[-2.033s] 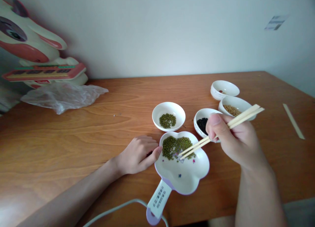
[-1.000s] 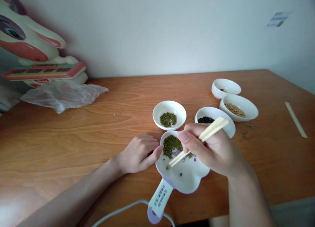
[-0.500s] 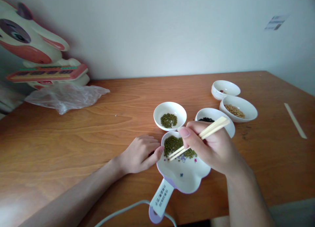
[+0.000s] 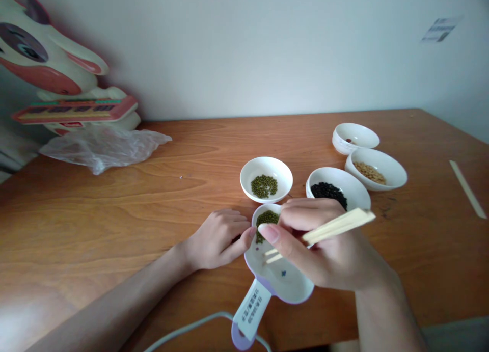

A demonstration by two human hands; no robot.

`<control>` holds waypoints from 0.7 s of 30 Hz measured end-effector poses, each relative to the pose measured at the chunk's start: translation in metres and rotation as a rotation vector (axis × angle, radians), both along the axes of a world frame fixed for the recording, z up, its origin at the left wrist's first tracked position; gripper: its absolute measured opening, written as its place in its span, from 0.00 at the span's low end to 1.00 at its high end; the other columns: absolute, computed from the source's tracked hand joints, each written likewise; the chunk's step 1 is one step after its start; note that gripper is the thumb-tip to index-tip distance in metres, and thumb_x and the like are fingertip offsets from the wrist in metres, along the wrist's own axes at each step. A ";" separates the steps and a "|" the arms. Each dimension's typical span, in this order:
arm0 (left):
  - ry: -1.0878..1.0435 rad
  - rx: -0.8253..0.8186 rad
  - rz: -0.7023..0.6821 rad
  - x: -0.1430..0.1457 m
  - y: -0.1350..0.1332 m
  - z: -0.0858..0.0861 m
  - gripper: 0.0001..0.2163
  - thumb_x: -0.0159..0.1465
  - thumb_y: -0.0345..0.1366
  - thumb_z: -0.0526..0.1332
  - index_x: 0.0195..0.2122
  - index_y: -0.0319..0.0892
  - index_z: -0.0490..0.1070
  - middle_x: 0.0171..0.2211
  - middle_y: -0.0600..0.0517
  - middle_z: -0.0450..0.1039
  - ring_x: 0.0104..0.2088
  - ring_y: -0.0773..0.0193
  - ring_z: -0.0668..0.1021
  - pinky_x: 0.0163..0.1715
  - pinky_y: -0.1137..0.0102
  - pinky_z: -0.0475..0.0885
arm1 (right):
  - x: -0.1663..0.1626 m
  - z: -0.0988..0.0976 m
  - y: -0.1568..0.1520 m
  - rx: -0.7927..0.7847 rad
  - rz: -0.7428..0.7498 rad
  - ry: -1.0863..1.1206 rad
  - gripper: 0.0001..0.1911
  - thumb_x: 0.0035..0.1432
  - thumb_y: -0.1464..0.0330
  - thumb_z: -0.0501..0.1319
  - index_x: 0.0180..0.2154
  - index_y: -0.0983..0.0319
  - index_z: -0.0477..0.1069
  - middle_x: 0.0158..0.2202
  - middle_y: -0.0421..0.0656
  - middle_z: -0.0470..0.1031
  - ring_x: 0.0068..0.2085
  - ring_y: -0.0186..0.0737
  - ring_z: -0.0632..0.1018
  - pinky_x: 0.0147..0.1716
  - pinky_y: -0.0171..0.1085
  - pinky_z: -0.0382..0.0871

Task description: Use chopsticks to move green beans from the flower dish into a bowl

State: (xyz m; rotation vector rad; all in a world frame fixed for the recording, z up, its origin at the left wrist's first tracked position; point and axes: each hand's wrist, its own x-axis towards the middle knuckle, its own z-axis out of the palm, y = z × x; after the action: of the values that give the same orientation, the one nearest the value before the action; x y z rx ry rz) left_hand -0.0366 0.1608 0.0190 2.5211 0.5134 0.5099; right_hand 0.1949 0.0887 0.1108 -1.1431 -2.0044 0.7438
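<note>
The wooden counter (image 4: 114, 214) fills the view up to a pale wall. At its far left corner stands a big cream-and-red toy (image 4: 57, 82), with a crumpled clear bag (image 4: 103, 145) lying just in front of it. The right hand (image 4: 328, 250) hangs over the near edge, right of the middle, its fingers (image 4: 273, 235) pinching a pair of chopsticks (image 4: 336, 225). The left hand (image 4: 216, 240) rests on the counter, fingers curled in together, thumb tip touching the left rim of the dish (image 4: 284, 283). That flower-shaped white dish sits by the near edge, and its labelled handle sticks out past the edge. Just behind it is the green-bean bowl (image 4: 282, 171). To its right come the black-bean bowl (image 4: 355, 189), the tan-bean bowl (image 4: 393, 171) and a nearly bare far bowl (image 4: 359, 133), running toward the far right corner. A pale strip (image 4: 468, 189) lies near the right edge. The chopstick tips, close together, sit low over the dish's bare floor, just short of the beans (image 4: 266, 218) heaped at its far side; whether they hold one I cannot tell.
</note>
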 end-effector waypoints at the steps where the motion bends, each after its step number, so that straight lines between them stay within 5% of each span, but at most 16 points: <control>1: 0.002 -0.010 -0.001 0.000 0.000 0.000 0.18 0.78 0.40 0.49 0.31 0.42 0.66 0.29 0.51 0.74 0.30 0.62 0.74 0.34 0.65 0.65 | -0.001 0.001 -0.001 -0.041 0.020 -0.017 0.26 0.70 0.63 0.64 0.23 0.60 0.54 0.22 0.34 0.57 0.25 0.31 0.61 0.27 0.39 0.52; 8: 0.094 -0.024 -0.029 0.001 0.000 0.004 0.19 0.79 0.38 0.46 0.29 0.43 0.63 0.29 0.51 0.71 0.29 0.63 0.71 0.35 0.66 0.64 | 0.022 0.005 -0.007 -0.452 -0.015 0.080 0.33 0.78 0.51 0.43 0.28 0.59 0.71 0.25 0.37 0.69 0.28 0.33 0.70 0.29 0.38 0.61; 15: 0.094 -0.029 -0.016 0.001 0.000 0.003 0.19 0.80 0.38 0.46 0.29 0.43 0.61 0.28 0.52 0.70 0.29 0.63 0.70 0.35 0.66 0.64 | 0.037 0.004 -0.010 -0.311 -0.228 0.121 0.39 0.75 0.44 0.36 0.29 0.57 0.73 0.26 0.39 0.71 0.30 0.37 0.72 0.30 0.39 0.61; 21: 0.096 -0.033 -0.019 0.002 0.001 0.004 0.19 0.79 0.38 0.47 0.29 0.43 0.62 0.29 0.51 0.71 0.30 0.63 0.71 0.35 0.66 0.65 | 0.021 0.001 -0.008 -0.275 -0.131 0.021 0.37 0.75 0.44 0.34 0.30 0.58 0.68 0.26 0.39 0.70 0.29 0.36 0.70 0.30 0.39 0.58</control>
State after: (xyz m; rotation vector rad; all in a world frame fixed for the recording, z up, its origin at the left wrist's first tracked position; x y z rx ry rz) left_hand -0.0348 0.1619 0.0225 2.5257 0.5287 0.3712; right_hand 0.2160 0.0810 0.1113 -1.4025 -1.8283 0.9806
